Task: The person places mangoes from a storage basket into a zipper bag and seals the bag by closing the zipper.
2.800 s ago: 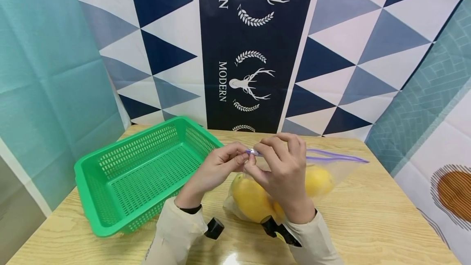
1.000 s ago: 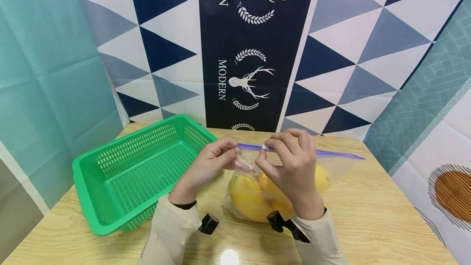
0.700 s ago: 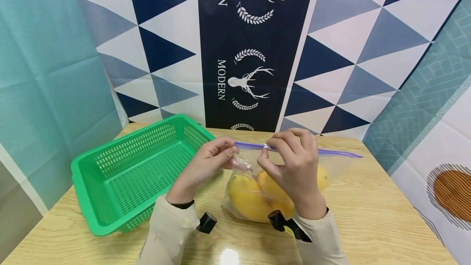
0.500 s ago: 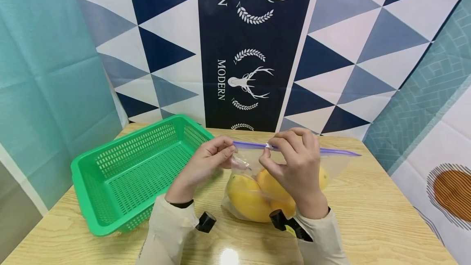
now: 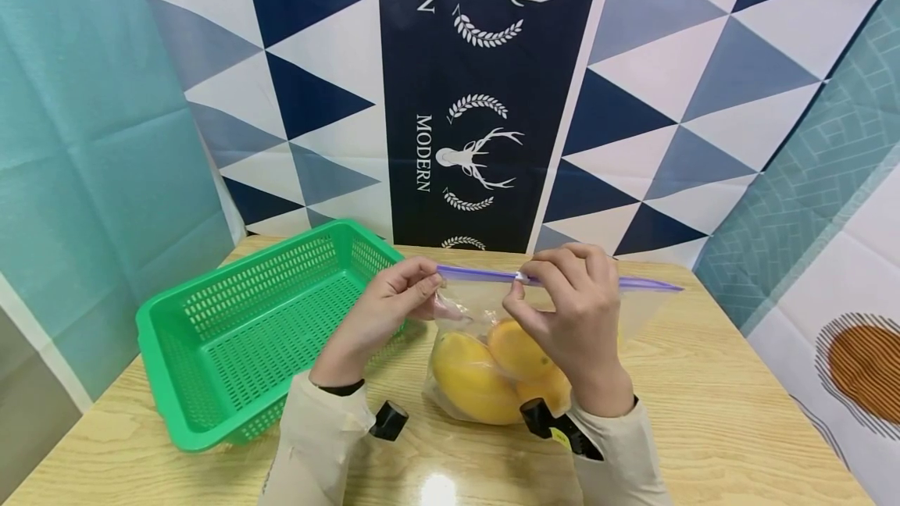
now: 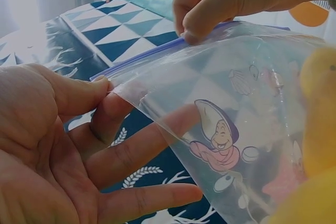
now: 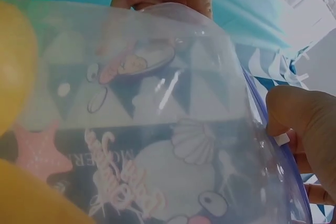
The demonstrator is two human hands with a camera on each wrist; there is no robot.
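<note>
A clear zipper bag [image 5: 478,299] with a purple zip strip stands on the table, with several yellow fruits [image 5: 467,377] inside. My left hand [image 5: 383,307] pinches the left end of the strip between thumb and index finger; in the left wrist view its other fingers spread behind the printed plastic. The right hand [image 5: 576,318] pinches the small white slider [image 5: 520,277] partway along the strip. Left of the slider the strip looks like one line; to its right two edges show slightly apart near the far end. My right hand hides part of the bag and fruits.
A green perforated plastic basket [image 5: 281,342] stands on the left of the wooden table [image 5: 703,412], close to my left forearm. Patterned cloth [image 5: 464,194] hangs behind the table's back edge. A black wrist camera [image 5: 389,421] juts from the left sleeve.
The right hand has drawn the slider rightward along the strip, away from the left hand. My left hand has shifted left. The two strip edges on the right have come closer together.
</note>
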